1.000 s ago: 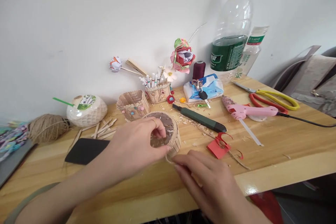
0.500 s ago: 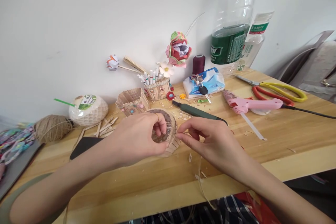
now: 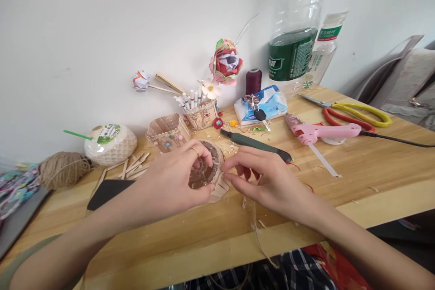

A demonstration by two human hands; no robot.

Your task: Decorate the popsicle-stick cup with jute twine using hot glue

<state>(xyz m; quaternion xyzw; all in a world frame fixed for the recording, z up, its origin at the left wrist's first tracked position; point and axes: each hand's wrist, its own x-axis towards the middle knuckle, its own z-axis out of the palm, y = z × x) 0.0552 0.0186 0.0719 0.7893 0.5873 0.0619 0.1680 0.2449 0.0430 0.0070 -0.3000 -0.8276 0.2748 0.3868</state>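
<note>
A round container (image 3: 221, 189) with wooden-stick sides stands on the table, jute twine wound around its rim and a clear plastic piece inside. My left hand (image 3: 180, 174) curves over its left side, thumb at the near rim and fingers bent over the inside, gripping it. At the right of the rim, my right hand (image 3: 263, 172) pinches the twine with thumb and index finger. A loose length of jute twine (image 3: 257, 231) hangs below that hand over the table's front edge. The strand between the fingertips is barely visible.
Behind stand a stick box (image 3: 165, 133) and a box of pens (image 3: 201, 117). A green cutter (image 3: 256, 142), pink glue gun (image 3: 326, 132) and scissors (image 3: 356, 115) lie rightward. Leftward are a twine ball (image 3: 64, 170), white coconut (image 3: 110, 147), wooden sticks and a black object (image 3: 108, 192).
The view has shifted slightly, moving everything a little left in the picture. My right fingertips are a bit closer to the rim; my left hand keeps its place on the container.
</note>
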